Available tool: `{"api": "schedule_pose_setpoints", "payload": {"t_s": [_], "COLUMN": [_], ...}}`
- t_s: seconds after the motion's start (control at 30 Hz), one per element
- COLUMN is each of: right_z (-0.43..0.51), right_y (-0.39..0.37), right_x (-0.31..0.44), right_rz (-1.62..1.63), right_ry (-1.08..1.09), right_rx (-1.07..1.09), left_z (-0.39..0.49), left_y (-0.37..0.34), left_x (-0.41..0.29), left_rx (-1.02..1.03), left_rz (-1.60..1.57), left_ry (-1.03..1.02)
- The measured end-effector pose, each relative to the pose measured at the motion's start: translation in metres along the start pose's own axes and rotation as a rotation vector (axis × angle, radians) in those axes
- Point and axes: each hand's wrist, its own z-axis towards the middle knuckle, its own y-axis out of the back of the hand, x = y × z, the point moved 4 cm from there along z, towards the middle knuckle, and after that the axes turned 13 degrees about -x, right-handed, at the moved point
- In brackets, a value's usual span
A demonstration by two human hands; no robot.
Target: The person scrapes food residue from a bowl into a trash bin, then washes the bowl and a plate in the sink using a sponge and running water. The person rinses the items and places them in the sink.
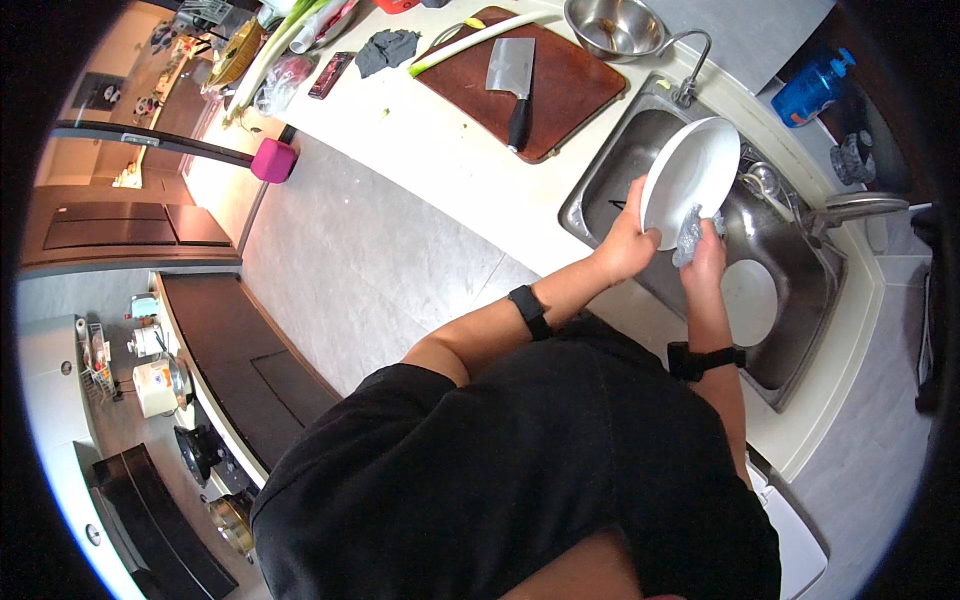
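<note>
Over the double stainless-steel sink (796, 375), my left hand (628, 244) grips the rim of a white bowl (694, 169), which is tilted on its side. My right hand (703, 255) holds a crumpled grey cloth or scrubber (688, 236) against the lower edge of the bowl. A second white dish (750, 300) lies in the right basin, just beyond my right wrist. The faucet (862, 204) reaches in from the sink's right rim. Whether water is running cannot be told.
Left of the sink, a cleaver (512, 71) and a leek (487, 39) lie on a brown cutting board (577, 82). A metal bowl (611, 26) stands behind it. A grey cloth (386, 52) is on the counter. A blue bottle (810, 90) stands behind the sink.
</note>
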Motion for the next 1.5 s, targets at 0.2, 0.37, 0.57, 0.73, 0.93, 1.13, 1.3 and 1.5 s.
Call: {"api": "schedule_pose_setpoints", "payload": {"t_s": [0.2, 0.37, 0.57, 0.73, 0.93, 1.13, 1.3, 1.5], "right_z": [0.007, 0.003, 0.009, -0.003, -0.016, -0.011, -0.018, -0.008], "right_y": [0.004, 0.006, 0.001, -0.005, -0.009, -0.008, -0.003, -0.001], "right_x": [-0.013, -0.013, -0.001, 0.004, -0.005, 0.010, 0.000, 0.009], "right_rz": [-0.011, -0.004, -0.045, 0.016, 0.018, -0.066, -0.190, -0.310], "right_ry": [-0.013, 0.093, -0.038, 0.059, -0.005, 0.124, 0.096, 0.075], "right_rx": [-0.045, -0.031, -0.034, -0.035, -0.019, 0.013, 0.058, 0.137], "left_z": [-0.002, 0.000, -0.001, -0.002, -0.003, 0.000, 0.001, 0.003], "left_y": [0.000, 0.003, 0.003, 0.004, 0.008, 0.008, 0.013, 0.017], "left_x": [0.003, 0.008, 0.007, -0.005, -0.008, -0.001, -0.001, 0.006], "left_rx": [0.021, -0.022, 0.040, 0.028, 0.009, 0.010, 0.030, -0.007], "left_rz": [0.065, 0.046, 0.104, 0.043, 0.067, -0.060, 0.075, -0.083], "left_ry": [0.002, 0.033, 0.033, 0.018, -0.027, 0.066, -0.032, 0.165]}}
